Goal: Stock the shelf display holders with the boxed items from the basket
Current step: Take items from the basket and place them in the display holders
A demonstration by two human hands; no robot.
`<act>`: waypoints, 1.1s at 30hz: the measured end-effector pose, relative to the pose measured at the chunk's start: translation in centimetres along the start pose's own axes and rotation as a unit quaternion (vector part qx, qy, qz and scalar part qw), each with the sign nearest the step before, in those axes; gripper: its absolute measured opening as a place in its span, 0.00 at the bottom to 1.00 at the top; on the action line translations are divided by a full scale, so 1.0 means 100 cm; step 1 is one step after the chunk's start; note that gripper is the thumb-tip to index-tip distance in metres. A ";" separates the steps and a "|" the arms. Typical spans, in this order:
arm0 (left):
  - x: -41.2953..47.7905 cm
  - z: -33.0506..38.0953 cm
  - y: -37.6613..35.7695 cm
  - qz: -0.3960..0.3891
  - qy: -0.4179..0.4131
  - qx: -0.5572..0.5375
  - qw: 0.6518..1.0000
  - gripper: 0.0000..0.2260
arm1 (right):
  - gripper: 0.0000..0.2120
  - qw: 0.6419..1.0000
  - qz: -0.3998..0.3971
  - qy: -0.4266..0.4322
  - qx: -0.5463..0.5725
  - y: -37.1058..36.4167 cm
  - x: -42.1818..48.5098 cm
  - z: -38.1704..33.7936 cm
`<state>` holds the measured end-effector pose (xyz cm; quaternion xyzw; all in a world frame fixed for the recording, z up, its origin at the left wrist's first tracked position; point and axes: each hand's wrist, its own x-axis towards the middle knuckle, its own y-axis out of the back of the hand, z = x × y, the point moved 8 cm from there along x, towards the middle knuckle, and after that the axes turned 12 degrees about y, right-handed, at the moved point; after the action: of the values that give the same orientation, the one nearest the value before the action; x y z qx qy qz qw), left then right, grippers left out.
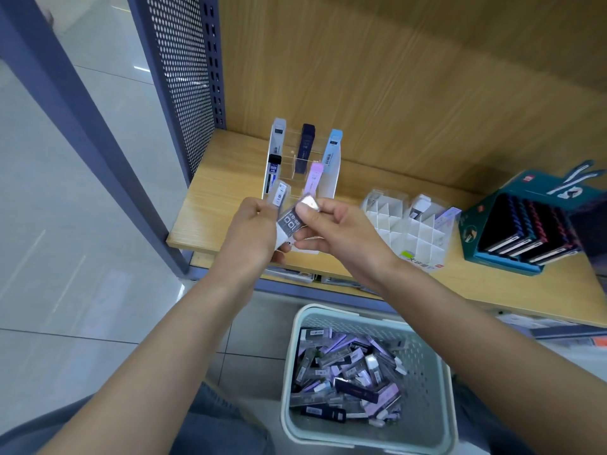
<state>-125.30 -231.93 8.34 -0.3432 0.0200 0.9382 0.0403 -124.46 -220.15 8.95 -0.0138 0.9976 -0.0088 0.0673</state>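
My left hand (254, 233) and my right hand (338, 231) are together in front of a tiered clear display holder (289, 162) on the wooden shelf. Both grip one small dark boxed item (290, 221); my right thumb and fingers pinch its upper end. My left hand also holds a pale box (280, 193) upright. The holder carries a grey box (278, 133), a navy box (306, 147), a light blue box (332, 149), a black-topped box (273, 174) and a pink box (313, 178). Below, a pale green basket (423, 418) on the floor holds several boxed items (348, 372).
A white gridded holder (410, 231) with one or two items stands right of my hands. Further right is a teal display carton (486, 257) of dark packs. A perforated metal side panel (184, 70) bounds the shelf (210, 205) on the left; a wooden back wall rises behind.
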 end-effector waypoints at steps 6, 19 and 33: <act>0.000 0.006 0.002 0.040 -0.055 0.060 0.996 0.10 | 0.05 0.999 -0.031 -0.016 -0.007 0.006 -0.019 0.002; -0.004 -0.002 -0.040 -0.035 -0.070 0.121 0.989 0.09 | 0.19 0.965 -0.118 0.035 -0.232 0.042 -0.046 0.013; 0.009 0.000 -0.061 -0.050 -0.097 0.158 0.981 0.09 | 0.07 0.835 0.309 0.073 -0.449 0.245 -0.005 0.003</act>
<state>-125.46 -225.80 7.68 -0.2409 0.1466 0.9488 0.1424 -124.58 -195.69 8.20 0.2672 0.8461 0.4608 -0.0204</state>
